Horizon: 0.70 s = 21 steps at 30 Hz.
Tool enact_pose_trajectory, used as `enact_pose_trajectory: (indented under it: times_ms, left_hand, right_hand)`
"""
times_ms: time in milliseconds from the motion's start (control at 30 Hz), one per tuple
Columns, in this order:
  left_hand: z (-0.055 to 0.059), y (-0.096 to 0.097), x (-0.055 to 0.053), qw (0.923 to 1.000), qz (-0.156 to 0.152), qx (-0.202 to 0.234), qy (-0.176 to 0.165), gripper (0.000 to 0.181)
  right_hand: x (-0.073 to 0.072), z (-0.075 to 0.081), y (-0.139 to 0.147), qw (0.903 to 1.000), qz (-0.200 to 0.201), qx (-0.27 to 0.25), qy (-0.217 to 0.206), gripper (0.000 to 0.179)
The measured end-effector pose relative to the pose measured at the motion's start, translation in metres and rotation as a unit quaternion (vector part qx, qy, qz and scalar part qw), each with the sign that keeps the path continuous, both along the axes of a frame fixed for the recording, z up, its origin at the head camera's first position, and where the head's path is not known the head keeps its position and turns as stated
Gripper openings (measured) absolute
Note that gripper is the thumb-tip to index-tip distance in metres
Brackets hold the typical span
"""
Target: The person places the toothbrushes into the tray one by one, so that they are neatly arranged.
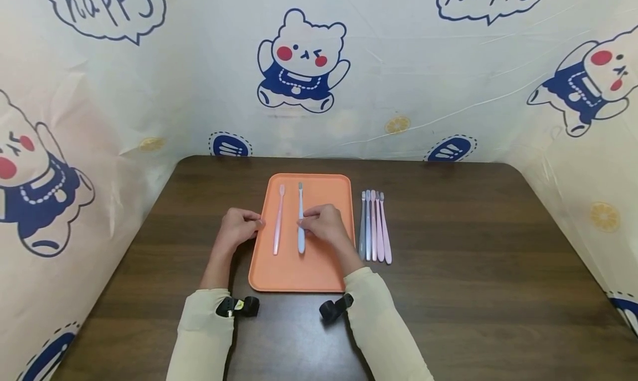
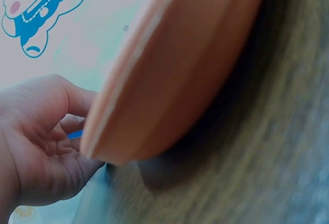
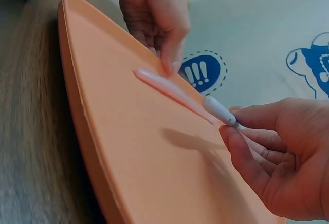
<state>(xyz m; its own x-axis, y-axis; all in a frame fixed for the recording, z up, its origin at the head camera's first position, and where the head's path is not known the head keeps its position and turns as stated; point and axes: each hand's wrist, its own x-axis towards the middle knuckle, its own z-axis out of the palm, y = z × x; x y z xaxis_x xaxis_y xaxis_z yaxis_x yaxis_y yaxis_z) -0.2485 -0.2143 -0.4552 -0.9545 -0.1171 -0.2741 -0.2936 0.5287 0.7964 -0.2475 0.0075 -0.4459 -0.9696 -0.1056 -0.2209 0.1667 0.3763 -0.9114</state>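
An orange tray (image 1: pixel 324 270) lies on the table, and my left hand (image 1: pixel 238 226) grips its left rim between thumb and fingers. In the left wrist view that hand (image 2: pixel 46 136) shows close against the tray wall (image 2: pixel 159 85). My right hand (image 1: pixel 326 223) pinches a light blue toothbrush (image 1: pixel 301 242) by the handle, bristle end pointing away. The right wrist view has this toothbrush (image 3: pixel 218 110) held above the tray surface, its shadow falling below. A pink toothbrush (image 1: pixel 278 226) lies on the tray's left part, apart from both hands.
Just right of the tray, several blue, pink and purple toothbrushes (image 1: pixel 374 231) lie side by side on the dark wooden table (image 1: pixel 473 270). A pale printed curtain (image 1: pixel 389 65) surrounds the table's back and sides. Each wrist wears a small black camera (image 1: pixel 335 309).
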Motion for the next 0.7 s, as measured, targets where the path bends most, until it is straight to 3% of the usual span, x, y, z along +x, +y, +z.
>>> enact_pose_trajectory:
  times_ms: [700]
  left_hand:
    - [-0.001, -0.001, -0.001, 0.9999, 0.001, -0.013, 0.000, 0.030]
  right_hand:
    - [-0.008, -0.014, -0.022, 0.9999, -0.010, 0.013, 0.004, 0.019]
